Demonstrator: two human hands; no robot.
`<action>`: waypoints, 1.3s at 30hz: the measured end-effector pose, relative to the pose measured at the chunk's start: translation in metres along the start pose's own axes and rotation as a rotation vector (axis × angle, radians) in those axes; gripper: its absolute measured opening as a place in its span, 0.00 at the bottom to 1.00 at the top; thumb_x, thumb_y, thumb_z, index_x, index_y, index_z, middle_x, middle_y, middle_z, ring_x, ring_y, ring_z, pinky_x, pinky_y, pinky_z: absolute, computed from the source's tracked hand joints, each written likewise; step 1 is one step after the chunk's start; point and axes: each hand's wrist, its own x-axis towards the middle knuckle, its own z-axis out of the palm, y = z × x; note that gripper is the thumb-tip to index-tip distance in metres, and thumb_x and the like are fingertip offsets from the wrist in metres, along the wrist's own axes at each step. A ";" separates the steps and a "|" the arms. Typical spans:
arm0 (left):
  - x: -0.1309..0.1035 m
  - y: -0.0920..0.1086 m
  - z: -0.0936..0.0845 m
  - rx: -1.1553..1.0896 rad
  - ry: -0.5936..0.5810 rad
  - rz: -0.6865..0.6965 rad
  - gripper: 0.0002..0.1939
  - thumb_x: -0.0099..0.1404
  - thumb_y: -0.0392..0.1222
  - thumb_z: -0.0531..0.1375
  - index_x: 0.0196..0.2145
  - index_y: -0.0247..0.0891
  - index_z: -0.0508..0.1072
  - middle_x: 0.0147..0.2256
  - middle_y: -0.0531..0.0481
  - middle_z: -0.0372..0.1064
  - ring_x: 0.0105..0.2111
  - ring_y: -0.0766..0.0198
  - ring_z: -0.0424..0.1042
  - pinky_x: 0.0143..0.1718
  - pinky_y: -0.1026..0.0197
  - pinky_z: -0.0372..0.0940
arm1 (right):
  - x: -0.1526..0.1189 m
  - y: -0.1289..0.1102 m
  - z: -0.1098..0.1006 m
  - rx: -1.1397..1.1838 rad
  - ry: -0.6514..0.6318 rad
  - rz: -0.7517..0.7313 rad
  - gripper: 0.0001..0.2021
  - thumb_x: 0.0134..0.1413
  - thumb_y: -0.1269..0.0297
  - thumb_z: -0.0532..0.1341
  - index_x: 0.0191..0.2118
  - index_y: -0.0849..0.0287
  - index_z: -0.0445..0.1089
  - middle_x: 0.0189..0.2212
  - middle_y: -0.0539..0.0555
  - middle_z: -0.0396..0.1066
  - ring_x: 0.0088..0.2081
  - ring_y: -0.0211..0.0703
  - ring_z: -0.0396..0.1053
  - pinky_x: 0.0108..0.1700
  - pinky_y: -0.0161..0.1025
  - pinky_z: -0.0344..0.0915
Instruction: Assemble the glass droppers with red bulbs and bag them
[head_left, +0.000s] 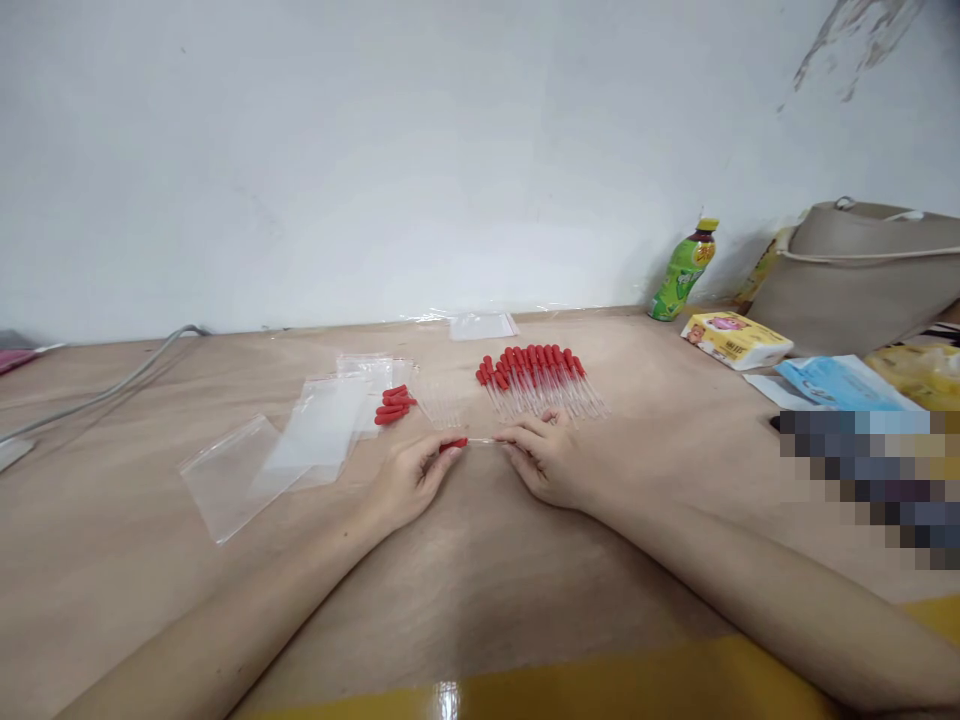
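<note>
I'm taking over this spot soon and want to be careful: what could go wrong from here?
The thin clear tube between the hands might bend or crack if pushed hard against the red bulb in the left hand.
The right hand sits close to the red-topped tubes and could disturb them.
The loose clear tubes barely show against the brown surface, so one might be overlooked.

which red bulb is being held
The red bulb pinched in the left hand, in line with the clear tube held by the right hand. The others lie on the table, in a loose pile or on tubes.
</note>
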 end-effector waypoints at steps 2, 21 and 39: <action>0.000 0.000 0.001 -0.011 -0.001 0.005 0.12 0.64 0.43 0.51 0.42 0.39 0.70 0.38 0.50 0.72 0.37 0.62 0.71 0.39 0.61 0.67 | 0.000 0.001 0.001 0.027 0.001 0.000 0.11 0.57 0.67 0.50 0.39 0.58 0.68 0.34 0.53 0.71 0.33 0.37 0.65 0.43 0.40 0.48; -0.004 0.001 0.001 -0.074 -0.167 -0.020 0.11 0.64 0.44 0.52 0.38 0.41 0.73 0.36 0.51 0.73 0.35 0.64 0.72 0.37 0.62 0.66 | 0.002 0.004 -0.001 -0.031 -0.100 -0.080 0.10 0.56 0.66 0.52 0.34 0.57 0.71 0.28 0.50 0.71 0.28 0.35 0.62 0.39 0.41 0.46; 0.007 -0.005 0.001 -0.031 0.067 0.082 0.11 0.63 0.42 0.55 0.41 0.41 0.73 0.38 0.49 0.73 0.37 0.63 0.72 0.39 0.60 0.68 | 0.007 0.017 0.015 -0.059 0.072 -0.238 0.10 0.56 0.72 0.50 0.39 0.60 0.67 0.34 0.56 0.71 0.40 0.42 0.65 0.42 0.42 0.57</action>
